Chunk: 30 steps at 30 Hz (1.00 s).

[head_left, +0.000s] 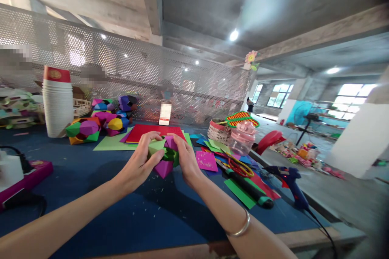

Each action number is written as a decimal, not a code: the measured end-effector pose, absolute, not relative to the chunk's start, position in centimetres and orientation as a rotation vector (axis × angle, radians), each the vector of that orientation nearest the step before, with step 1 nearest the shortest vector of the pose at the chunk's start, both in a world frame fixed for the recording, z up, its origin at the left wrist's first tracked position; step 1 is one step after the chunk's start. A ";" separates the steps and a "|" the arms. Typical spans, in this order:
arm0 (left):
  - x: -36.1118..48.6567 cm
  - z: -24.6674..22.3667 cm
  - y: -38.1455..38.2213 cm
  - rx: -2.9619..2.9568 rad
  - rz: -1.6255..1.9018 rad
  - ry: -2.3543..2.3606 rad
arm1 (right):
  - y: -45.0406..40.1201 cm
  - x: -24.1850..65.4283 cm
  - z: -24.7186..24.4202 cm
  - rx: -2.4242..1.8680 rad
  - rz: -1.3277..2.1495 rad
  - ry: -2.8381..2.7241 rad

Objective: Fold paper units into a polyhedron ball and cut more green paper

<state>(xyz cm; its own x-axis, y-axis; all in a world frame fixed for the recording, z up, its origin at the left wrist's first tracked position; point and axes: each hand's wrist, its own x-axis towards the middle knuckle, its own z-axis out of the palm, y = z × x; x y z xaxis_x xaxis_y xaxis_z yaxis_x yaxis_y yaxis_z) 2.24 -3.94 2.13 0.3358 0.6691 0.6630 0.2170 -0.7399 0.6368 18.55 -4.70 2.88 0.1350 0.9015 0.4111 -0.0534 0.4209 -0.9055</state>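
A folded paper shape [164, 166] in green and purple is held between both hands above the blue table [121, 218]. My left hand [142, 158] grips its light green left side, with the thumb laid across the front. On the other side, my right hand [185, 158] has its fingers on the purple top and right edge. A purple point of the shape hangs down between the hands. Just behind it lie red sheets [133, 133] on top of light green paper [106, 142].
Finished paper balls [83, 130] and stacked cups [57, 107] stand left. On the right are scissors [240, 166], a black-handled tool [249, 188], a blue glue gun [290, 182], a pink jar [242, 139] and a basket [218, 130]. A power strip [27, 182] lies at far left.
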 end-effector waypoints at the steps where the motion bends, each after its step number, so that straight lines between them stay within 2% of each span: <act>1: 2.2 2.1 -3.9 2.169 1.381 0.780 | -4.7 18.5 2.9 -0.892 0.847 -1.230; 23: 2.4 2.1 -3.8 2.252 1.380 0.791 | -4.7 18.4 2.5 -0.908 0.882 -1.202; 30: 2.5 1.3 -2.9 2.108 1.406 0.773 | -5.0 18.0 2.7 -0.871 0.906 -1.226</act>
